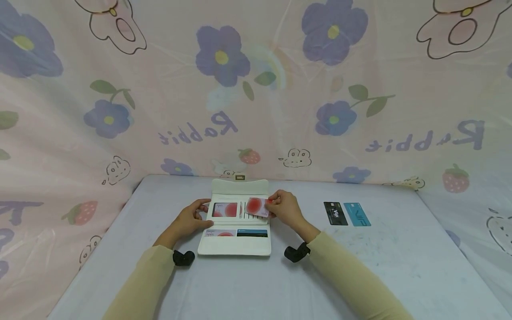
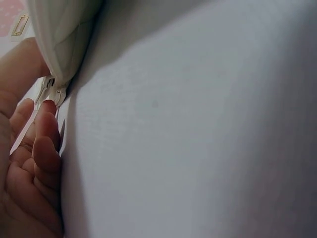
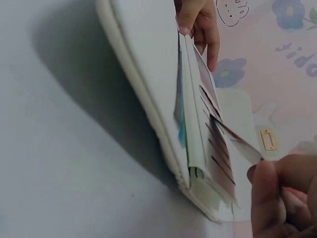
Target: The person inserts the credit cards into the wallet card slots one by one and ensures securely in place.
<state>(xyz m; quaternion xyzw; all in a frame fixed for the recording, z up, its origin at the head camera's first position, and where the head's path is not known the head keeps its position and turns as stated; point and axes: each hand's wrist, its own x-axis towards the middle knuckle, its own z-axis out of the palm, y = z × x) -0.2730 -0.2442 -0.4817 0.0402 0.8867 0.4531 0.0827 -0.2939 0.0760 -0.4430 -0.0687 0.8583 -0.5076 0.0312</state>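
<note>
A white wallet (image 1: 236,247) lies unfolded on the table, its flap at the back. My left hand (image 1: 189,220) holds its left edge, the thumb on the inner side and the fingers (image 2: 47,124) at the edge. Between right thumb and fingertips my right hand (image 1: 289,210) pinches a pink card (image 1: 256,206) with a red round print. In the right wrist view this card (image 3: 242,145) stands at a slant, its far end at the row of slots (image 3: 218,148). Another pink and red card (image 1: 225,210) shows in the wallet's left window.
Two cards, a black one (image 1: 335,213) and a blue one (image 1: 357,214), lie side by side on the white tabletop (image 1: 400,266) at the right. In the wallet's front pocket, a pink card (image 1: 219,233) and a blue-black card (image 1: 252,233) show. A printed cloth (image 1: 272,115) hangs behind.
</note>
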